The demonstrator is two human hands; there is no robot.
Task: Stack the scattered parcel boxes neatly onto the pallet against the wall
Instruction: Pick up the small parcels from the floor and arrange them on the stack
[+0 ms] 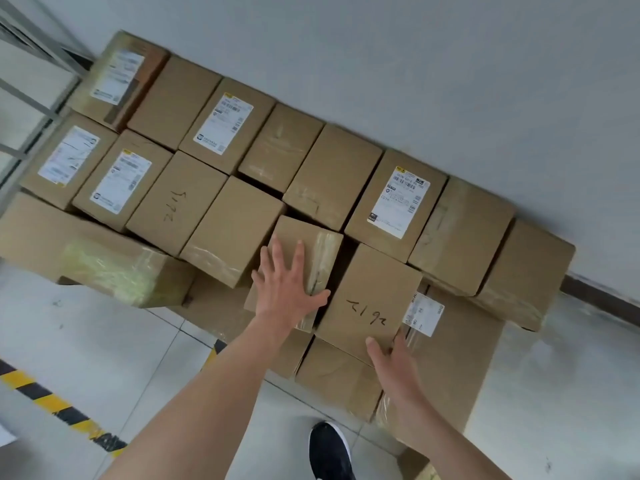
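Mostly done: boxes (pixel 221 123) fill the stack against the far wall (pixel 450 64). Left hand (pixel 287 289) lies flat and open on a small box (pixel 308 244); right hand (pixel 391 362) grips the near edge of the marked box (pixel 370 299). Both need squaring into the near row.

boxes (pixel 221 209) packed tight against wall (pixel 450 81), open floor (pixel 114 344) in front

Rows of brown parcel boxes (pixel 221 216) against a grey wall (pixel 450 81), left hand (pixel 287 289) flat on a taped box (pixel 311 251), right hand (pixel 393 358) gripping a handwritten box (pixel 370 299)
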